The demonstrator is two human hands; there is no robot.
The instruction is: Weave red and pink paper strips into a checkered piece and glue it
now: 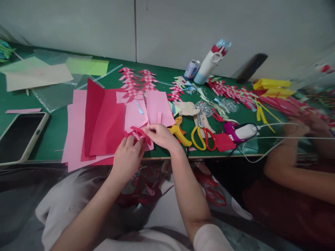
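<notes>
Both hands meet over pink paper near the table's front edge. Red and pink paper strips (139,131), folded or woven together, lie between the fingers. My left hand (128,155) is closed on them from the front left. My right hand (163,137) pinches them from the right, thumb and index together. The exact folds are partly hidden by the fingers. Beneath and behind lie pink paper sheets (157,101). To the left, a folded red sheet (107,127) stands partly raised on more pink paper (75,125).
Right of my hands lie a yellow glue gun (181,135), scissors (200,127) and a purple device (231,131). Woven paper chains (128,83), a bottle (209,64) and a can (192,69) stand or lie behind. A phone (21,136) lies left; a co-worker's arms (293,164) are at right.
</notes>
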